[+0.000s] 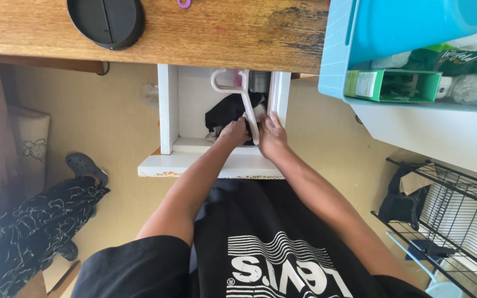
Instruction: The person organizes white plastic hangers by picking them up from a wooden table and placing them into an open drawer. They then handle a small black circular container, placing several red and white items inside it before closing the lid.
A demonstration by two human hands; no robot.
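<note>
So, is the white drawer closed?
No, the white drawer is pulled out, and both hands reach inside beside a black cloth.

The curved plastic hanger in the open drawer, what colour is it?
Pale pink, almost white: the curved plastic hanger lies over a black garment. The head view shows it best.

The left hand (pixel 233 132) has its fingertips buried in the black cloth (pixel 230 113) inside the white drawer (pixel 168 110); the desk's front edge hides the drawer's back.

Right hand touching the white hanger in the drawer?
Touching. Head view: right hand presses against the white hanger stem, no gap visible, over the open white drawer.
</note>
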